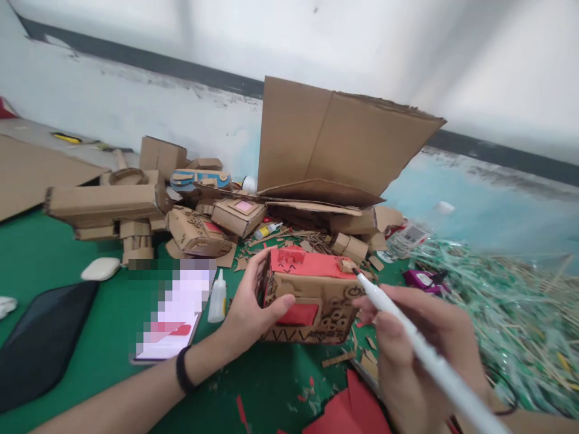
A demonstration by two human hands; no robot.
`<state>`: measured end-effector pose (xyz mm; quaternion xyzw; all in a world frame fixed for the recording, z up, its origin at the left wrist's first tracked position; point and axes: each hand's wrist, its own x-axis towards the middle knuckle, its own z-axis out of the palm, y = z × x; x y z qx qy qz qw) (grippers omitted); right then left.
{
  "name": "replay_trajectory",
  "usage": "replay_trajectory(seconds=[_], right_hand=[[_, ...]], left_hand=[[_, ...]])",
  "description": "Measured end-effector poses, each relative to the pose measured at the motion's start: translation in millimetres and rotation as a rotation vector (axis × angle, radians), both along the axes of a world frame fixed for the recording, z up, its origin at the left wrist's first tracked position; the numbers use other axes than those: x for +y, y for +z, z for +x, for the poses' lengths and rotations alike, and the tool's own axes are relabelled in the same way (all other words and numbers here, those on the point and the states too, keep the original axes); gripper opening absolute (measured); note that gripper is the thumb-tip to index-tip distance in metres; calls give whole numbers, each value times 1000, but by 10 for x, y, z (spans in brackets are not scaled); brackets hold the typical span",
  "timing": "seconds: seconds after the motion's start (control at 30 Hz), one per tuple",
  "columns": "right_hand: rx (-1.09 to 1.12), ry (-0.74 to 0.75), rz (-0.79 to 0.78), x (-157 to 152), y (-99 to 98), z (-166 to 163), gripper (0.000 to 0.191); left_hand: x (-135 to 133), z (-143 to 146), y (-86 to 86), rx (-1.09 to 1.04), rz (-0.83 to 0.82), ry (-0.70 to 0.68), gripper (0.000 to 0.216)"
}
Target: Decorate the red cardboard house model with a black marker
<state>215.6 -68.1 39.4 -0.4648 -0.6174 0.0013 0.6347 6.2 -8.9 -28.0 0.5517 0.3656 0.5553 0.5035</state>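
A small cardboard box model [312,289] with a red top stands in front of me, its front decorated with black drawn zigzags, cut-out rings and a red panel. My left hand [253,301] grips its left end, thumb across the front face. In my right hand [420,343] is a white marker pen [407,328], fingers wrapped round the barrel. The black tip is at a small cardboard piece [347,266] on the right of the red top; whether it touches cannot be told. A little face is drawn in black on the red top.
Cardboard models [108,205] and offcuts crowd the back, under a tall cardboard sheet [312,132]. On the left lie a phone [181,313], a glue bottle [218,298], a white case [100,269] and a black pouch [49,337]. Red sheets [344,410] lie in front; plastic-wrapped sticks [511,319] fill the right.
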Motion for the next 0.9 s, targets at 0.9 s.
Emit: replay_trajectory(seconds=[0.9], right_hand=[[-388,218,97,-75,-524,23,36]], left_hand=[[2,-17,-49,129,317,-59,81]])
